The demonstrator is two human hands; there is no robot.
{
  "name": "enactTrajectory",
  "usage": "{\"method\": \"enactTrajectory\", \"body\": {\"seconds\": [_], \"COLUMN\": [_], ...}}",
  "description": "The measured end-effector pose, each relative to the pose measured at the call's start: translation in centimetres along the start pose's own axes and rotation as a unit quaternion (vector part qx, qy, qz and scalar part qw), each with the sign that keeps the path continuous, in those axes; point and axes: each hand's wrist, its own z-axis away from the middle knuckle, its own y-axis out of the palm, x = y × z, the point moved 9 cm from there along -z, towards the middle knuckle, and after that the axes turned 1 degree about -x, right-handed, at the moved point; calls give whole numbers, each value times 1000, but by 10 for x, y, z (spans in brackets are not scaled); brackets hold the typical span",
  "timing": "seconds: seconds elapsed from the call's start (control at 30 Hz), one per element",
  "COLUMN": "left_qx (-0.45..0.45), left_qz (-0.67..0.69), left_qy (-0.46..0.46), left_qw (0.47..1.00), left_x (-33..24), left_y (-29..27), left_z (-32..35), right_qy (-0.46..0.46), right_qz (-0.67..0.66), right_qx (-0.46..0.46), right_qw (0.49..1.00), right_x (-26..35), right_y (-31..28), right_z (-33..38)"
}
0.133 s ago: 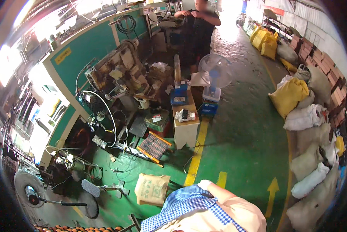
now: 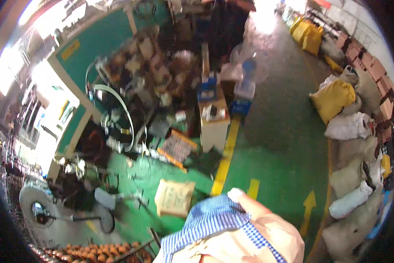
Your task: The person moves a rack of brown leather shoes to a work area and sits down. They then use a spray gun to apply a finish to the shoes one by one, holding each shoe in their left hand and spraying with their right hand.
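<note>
My right hand (image 2: 235, 194), in a white glove, shows at the end of my bent forearm, beside the blue-and-white checked apron (image 2: 214, 210) on my front. Its fingers are too small and blurred to make out, so whether it holds anything is unclear. My left hand does not show. Just ahead of the apron is a tan paper-like sack (image 2: 175, 197) with printing on it, spread over what looks like a stool. Past it, a low orange-framed seat with woven strips (image 2: 178, 149) stands by a small bench (image 2: 214, 131) with a white bundle on top.
Rows of round orange-brown pieces (image 2: 96, 253) lie at the lower left, near a round grey disc (image 2: 38, 208). Greasy machinery (image 2: 140, 65) stands behind a fan (image 2: 248, 70). Sacks (image 2: 348, 127) line the right side. A person in dark clothes (image 2: 225, 26) stands far ahead.
The view has tipped downward and blurred; the far person's head has left the top edge and more round pieces show at lower left. My right hand stays beside the apron.
</note>
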Motion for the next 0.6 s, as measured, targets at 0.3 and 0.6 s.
{"method": "enactTrajectory", "body": {"seconds": [0.3, 0.6], "left_qx": [-106, 71], "left_qz": [-94, -256], "left_qy": [-213, 217], "left_qw": [967, 939], "left_x": [88, 58], "left_y": [-151, 15], "left_z": [-147, 139], "right_qy": [182, 270], "right_qz": [-227, -293], "right_qx": [-7, -195], "right_qw": [957, 896], "right_x": [-31, -72], "right_y": [22, -48], "right_z": [18, 10]}}
